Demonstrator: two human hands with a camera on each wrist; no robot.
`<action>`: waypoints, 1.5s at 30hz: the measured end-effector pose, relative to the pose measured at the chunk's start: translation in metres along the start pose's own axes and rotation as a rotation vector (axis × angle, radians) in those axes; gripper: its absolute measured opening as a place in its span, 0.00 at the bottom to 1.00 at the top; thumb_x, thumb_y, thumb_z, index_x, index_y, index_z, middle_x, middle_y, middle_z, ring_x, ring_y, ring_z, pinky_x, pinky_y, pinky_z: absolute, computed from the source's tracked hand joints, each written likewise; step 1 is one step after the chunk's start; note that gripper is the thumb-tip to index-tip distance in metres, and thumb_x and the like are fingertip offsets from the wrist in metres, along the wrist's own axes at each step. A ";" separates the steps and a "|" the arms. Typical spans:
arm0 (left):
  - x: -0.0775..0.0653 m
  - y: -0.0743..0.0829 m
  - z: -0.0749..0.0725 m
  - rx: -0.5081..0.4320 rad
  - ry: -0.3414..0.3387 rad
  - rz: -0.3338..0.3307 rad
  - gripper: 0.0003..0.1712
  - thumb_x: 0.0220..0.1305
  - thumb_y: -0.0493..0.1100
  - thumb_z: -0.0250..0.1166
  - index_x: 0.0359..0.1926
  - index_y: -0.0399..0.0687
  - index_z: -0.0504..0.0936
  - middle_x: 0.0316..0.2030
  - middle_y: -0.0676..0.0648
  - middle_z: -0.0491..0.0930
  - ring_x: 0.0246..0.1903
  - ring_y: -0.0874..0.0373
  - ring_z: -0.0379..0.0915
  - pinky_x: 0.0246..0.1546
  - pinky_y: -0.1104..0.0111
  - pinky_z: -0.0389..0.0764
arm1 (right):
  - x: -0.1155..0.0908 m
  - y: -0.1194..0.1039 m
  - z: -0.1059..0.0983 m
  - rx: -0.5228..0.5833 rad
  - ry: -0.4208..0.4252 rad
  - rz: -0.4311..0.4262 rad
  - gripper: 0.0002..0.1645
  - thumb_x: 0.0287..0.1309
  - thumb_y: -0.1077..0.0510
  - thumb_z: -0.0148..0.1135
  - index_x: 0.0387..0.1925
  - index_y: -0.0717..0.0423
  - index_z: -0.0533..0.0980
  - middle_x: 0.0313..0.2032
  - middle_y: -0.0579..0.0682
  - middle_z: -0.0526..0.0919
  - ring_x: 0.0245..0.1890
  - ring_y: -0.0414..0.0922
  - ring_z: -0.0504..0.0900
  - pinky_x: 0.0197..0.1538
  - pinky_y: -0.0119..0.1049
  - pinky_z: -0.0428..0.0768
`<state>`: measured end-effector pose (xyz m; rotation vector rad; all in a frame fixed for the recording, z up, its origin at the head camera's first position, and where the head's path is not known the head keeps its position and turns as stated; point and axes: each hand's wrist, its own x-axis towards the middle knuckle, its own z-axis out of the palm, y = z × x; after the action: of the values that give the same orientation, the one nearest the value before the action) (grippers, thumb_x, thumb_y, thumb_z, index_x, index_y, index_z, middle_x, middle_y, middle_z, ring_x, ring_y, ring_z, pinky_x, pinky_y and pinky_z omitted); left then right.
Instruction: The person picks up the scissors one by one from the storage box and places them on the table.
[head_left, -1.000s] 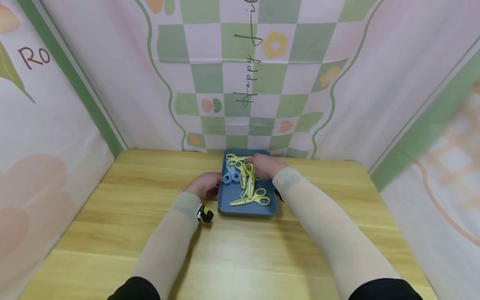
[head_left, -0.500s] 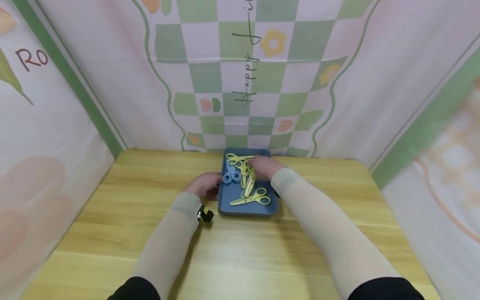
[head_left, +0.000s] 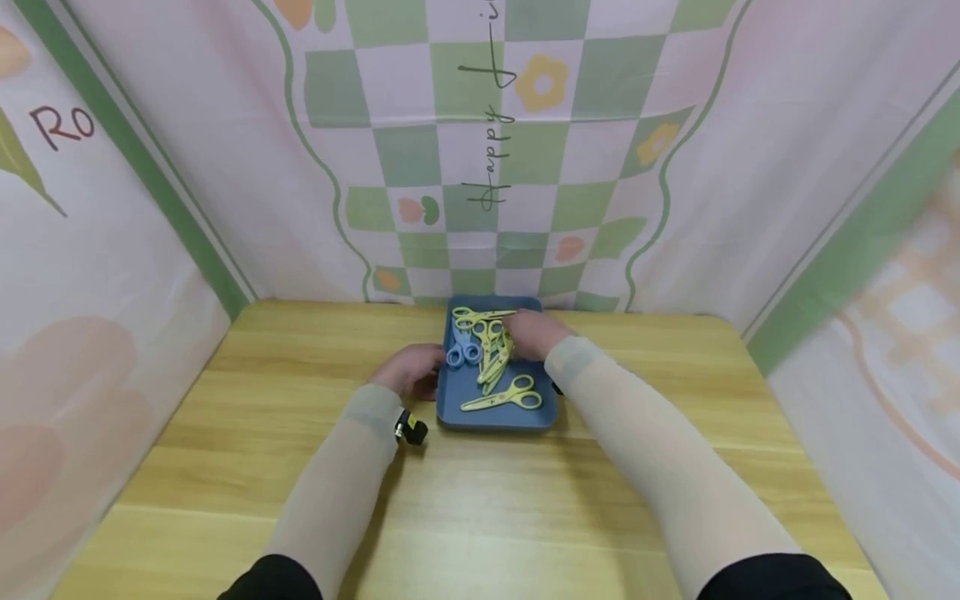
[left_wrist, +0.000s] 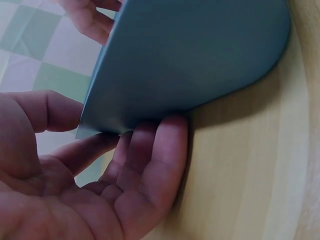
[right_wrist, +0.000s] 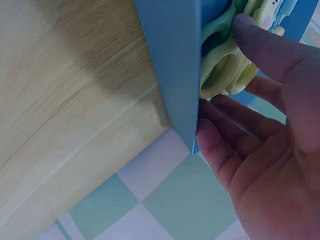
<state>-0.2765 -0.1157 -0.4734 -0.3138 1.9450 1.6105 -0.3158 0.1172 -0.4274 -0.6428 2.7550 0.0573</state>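
Observation:
A blue tray (head_left: 461, 421) holds several small scissors, mostly yellow. My left hand (head_left: 412, 368) grips the tray's left side. In the left wrist view, its thumb is at the rim and its curled fingers lie against the outer wall. My right hand (head_left: 534, 333) reaches in over the right rim. In the right wrist view it pinches yellow scissors (right_wrist: 224, 72) near their handle loops, above a green handle (right_wrist: 216, 31). Blue scissors (head_left: 462, 354) lie along the left wall. One yellow pair of scissors (head_left: 501, 396) lies crosswise near the front; another yellow pair (head_left: 472, 317) is at the back.
The tray stands on a wooden table (head_left: 480, 508) near its back edge. Directly behind hangs a patterned cloth (head_left: 517, 158), with more printed cloth on both sides. A black wrist camera (head_left: 411, 427) sits on my left wrist.
My right hand has shifted slightly to the right inside the tray. The yellow scissors by its fingers have turned and now lie lower, beside the others. My left hand has stayed put.

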 end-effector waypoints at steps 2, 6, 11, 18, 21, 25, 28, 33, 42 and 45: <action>0.001 -0.001 0.000 -0.005 0.004 0.001 0.17 0.71 0.42 0.55 0.57 0.45 0.78 0.45 0.40 0.80 0.37 0.52 0.80 0.34 0.62 0.85 | 0.000 -0.001 0.001 0.012 0.010 0.013 0.32 0.62 0.54 0.68 0.65 0.59 0.72 0.60 0.59 0.76 0.61 0.55 0.73 0.65 0.51 0.70; 0.000 -0.002 0.000 0.002 0.014 0.000 0.20 0.71 0.43 0.56 0.61 0.46 0.77 0.46 0.40 0.80 0.37 0.52 0.80 0.35 0.62 0.86 | -0.001 -0.003 0.002 0.018 0.033 0.037 0.28 0.60 0.50 0.68 0.58 0.59 0.77 0.55 0.58 0.79 0.56 0.54 0.76 0.62 0.50 0.72; -0.001 -0.001 0.000 0.001 0.005 0.000 0.21 0.72 0.43 0.56 0.63 0.47 0.76 0.47 0.40 0.80 0.37 0.52 0.80 0.35 0.62 0.85 | -0.003 -0.008 0.002 -0.006 0.045 0.046 0.29 0.57 0.50 0.71 0.56 0.60 0.78 0.57 0.58 0.79 0.59 0.55 0.73 0.62 0.51 0.72; 0.000 -0.001 0.001 -0.016 -0.010 0.011 0.18 0.72 0.43 0.55 0.60 0.47 0.78 0.45 0.41 0.80 0.36 0.53 0.80 0.34 0.63 0.85 | -0.005 -0.010 -0.001 -0.060 0.019 -0.018 0.25 0.63 0.58 0.66 0.62 0.55 0.76 0.59 0.58 0.76 0.59 0.55 0.73 0.61 0.52 0.73; 0.001 -0.002 0.001 -0.024 -0.015 0.015 0.17 0.72 0.42 0.55 0.57 0.46 0.79 0.45 0.41 0.80 0.36 0.53 0.80 0.33 0.64 0.85 | -0.004 -0.009 0.000 -0.104 0.032 -0.039 0.20 0.67 0.61 0.61 0.59 0.54 0.78 0.57 0.59 0.77 0.55 0.56 0.76 0.57 0.52 0.76; 0.001 -0.001 0.001 -0.019 -0.012 0.022 0.16 0.72 0.41 0.54 0.56 0.45 0.79 0.45 0.41 0.80 0.37 0.53 0.80 0.33 0.64 0.85 | -0.003 -0.008 0.003 -0.147 0.056 -0.071 0.20 0.69 0.61 0.57 0.60 0.51 0.78 0.56 0.60 0.76 0.52 0.56 0.78 0.54 0.52 0.78; 0.000 -0.001 0.001 -0.016 -0.013 0.023 0.16 0.72 0.42 0.54 0.55 0.44 0.80 0.45 0.41 0.80 0.38 0.53 0.80 0.34 0.63 0.85 | -0.003 -0.007 0.004 -0.159 0.065 -0.110 0.15 0.68 0.61 0.58 0.54 0.50 0.80 0.51 0.57 0.78 0.47 0.53 0.79 0.48 0.50 0.80; 0.000 -0.003 0.000 -0.019 -0.015 0.017 0.17 0.72 0.42 0.54 0.58 0.45 0.79 0.46 0.40 0.80 0.38 0.52 0.80 0.36 0.62 0.85 | -0.003 -0.006 0.002 -0.132 0.061 -0.141 0.08 0.60 0.58 0.66 0.42 0.48 0.81 0.39 0.49 0.78 0.38 0.47 0.77 0.40 0.46 0.80; 0.000 -0.003 0.001 -0.026 -0.037 0.022 0.16 0.72 0.41 0.54 0.56 0.43 0.79 0.46 0.40 0.80 0.38 0.52 0.80 0.34 0.63 0.85 | -0.006 -0.009 -0.003 -0.048 -0.012 0.009 0.23 0.59 0.47 0.66 0.52 0.54 0.79 0.47 0.54 0.83 0.45 0.51 0.80 0.50 0.50 0.79; -0.001 -0.002 0.000 -0.009 -0.028 0.027 0.16 0.72 0.41 0.54 0.55 0.43 0.79 0.45 0.40 0.80 0.38 0.52 0.80 0.34 0.63 0.85 | -0.006 -0.008 -0.004 -0.020 -0.021 0.032 0.23 0.60 0.44 0.68 0.48 0.56 0.79 0.44 0.54 0.82 0.44 0.51 0.80 0.50 0.49 0.79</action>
<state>-0.2745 -0.1165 -0.4749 -0.2678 1.9295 1.6326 -0.3082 0.1117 -0.4218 -0.6000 2.7477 0.0980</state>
